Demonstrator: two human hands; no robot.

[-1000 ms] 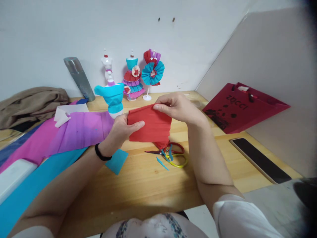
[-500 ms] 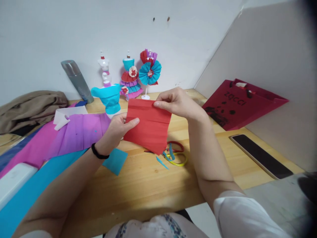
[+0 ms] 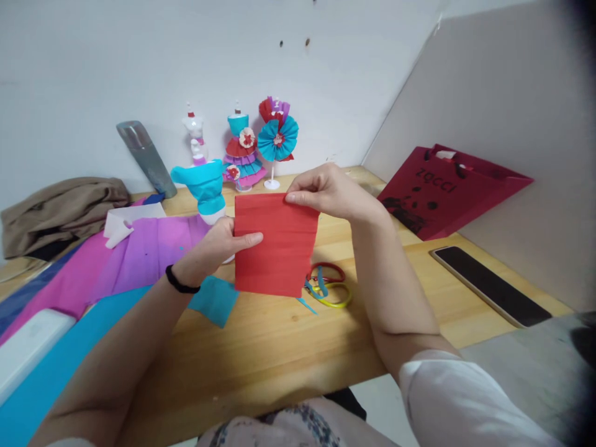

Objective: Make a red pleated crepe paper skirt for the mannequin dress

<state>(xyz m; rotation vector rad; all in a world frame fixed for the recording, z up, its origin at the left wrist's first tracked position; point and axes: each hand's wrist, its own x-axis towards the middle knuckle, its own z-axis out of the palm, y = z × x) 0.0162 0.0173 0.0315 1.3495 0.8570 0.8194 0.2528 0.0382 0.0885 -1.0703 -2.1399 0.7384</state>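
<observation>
A roughly square sheet of red paper (image 3: 279, 254) is held up above the wooden table. My left hand (image 3: 221, 245) grips its left edge, thumb across the front and fingers behind. My right hand (image 3: 321, 192) pinches the top edge near the upper right corner. Scissors with red and yellow handles (image 3: 347, 298) lie behind the sheet's lower right, with thin blue scraps on them. A blue paper square (image 3: 216, 302) rests on the table below my left hand. Just beyond that hand stands a small form wrapped in blue paper (image 3: 205, 183).
Small mannequins, two of them in paper dresses (image 3: 244, 149), stand along the wall beside a grey bottle (image 3: 146, 158). Purple paper (image 3: 153, 248) and brown cloth (image 3: 65, 211) lie left. On the right are a red paper bag (image 3: 447, 192) and a phone (image 3: 493, 285).
The red sheet has turned slightly, so its lower edge is now nearly level and it covers more of the scissors. Both hands keep their hold on it. The view has shifted a little.
</observation>
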